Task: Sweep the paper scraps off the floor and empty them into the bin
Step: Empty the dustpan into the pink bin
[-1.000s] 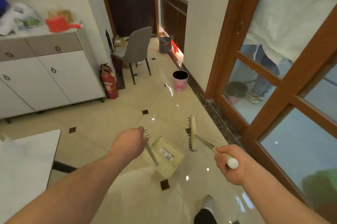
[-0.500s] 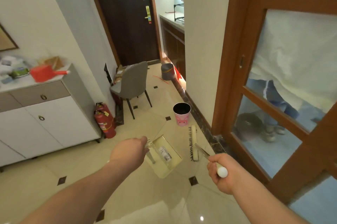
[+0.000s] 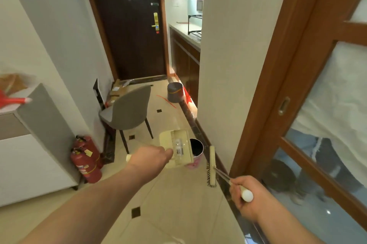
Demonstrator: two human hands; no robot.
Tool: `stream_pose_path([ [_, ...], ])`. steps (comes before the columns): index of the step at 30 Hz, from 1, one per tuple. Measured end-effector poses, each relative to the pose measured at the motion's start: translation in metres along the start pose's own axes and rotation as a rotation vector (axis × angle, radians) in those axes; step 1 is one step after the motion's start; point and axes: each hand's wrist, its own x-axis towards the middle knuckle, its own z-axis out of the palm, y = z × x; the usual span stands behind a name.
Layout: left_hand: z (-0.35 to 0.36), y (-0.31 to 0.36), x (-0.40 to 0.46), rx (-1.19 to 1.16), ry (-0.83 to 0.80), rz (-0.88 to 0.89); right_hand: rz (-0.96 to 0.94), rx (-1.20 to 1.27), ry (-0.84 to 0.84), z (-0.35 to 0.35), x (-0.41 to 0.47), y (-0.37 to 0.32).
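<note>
Head view puts your left hand (image 3: pixel 151 159) at the centre of the frame, closed around the handle of the cream dustpan (image 3: pixel 177 148), which you are holding over the near rim of the small pink bin (image 3: pixel 195 149); the pan covers part of the bin's dark opening. Your right hand (image 3: pixel 245 194), lower right of the frame, is wrapped around the white-tipped handle of the hand brush (image 3: pixel 211 166), whose bristled head hangs just right of the bin, beside the dark skirting. The step looks like the emptying: bring the pan's open lip fully past the rim before you tip it, tilt slowly so light scraps slide rather than flutter out, and keep the brush ready to coax off anything that clings. Paper scraps are not visible from here, since the pan shows you mostly its back and label, so you cannot tell what it carries. The bin's inside reads only as black; its contents are hidden. A second, grey bin (image 3: pixel 174 92) stands farther up the hallway, upper centre, and its contents cannot be seen either.
</note>
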Motion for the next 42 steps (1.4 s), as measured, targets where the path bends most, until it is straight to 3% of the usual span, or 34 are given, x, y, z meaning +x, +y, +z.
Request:
stream_pose_path([
  [8,-0.011,-0.033,0.153,0.165,-0.072,0.137,-0.014,-0.029,0.024,0.045,0.110,-0.125],
  [19,-0.017,-0.013,0.327,0.245,-0.210,0.312,0.081,-0.123,0.048,0.063,0.220,-0.269],
  [27,-0.011,0.009,0.376,0.225,-0.310,0.401,0.196,-0.054,0.013,0.055,0.265,-0.301],
  [33,-0.015,0.015,0.385,0.265,-0.413,0.476,0.179,-0.049,0.023,0.065,0.276,-0.299],
  [42,-0.010,0.011,0.384,0.243,-0.403,0.475,0.132,-0.046,0.019,0.072,0.271,-0.301],
])
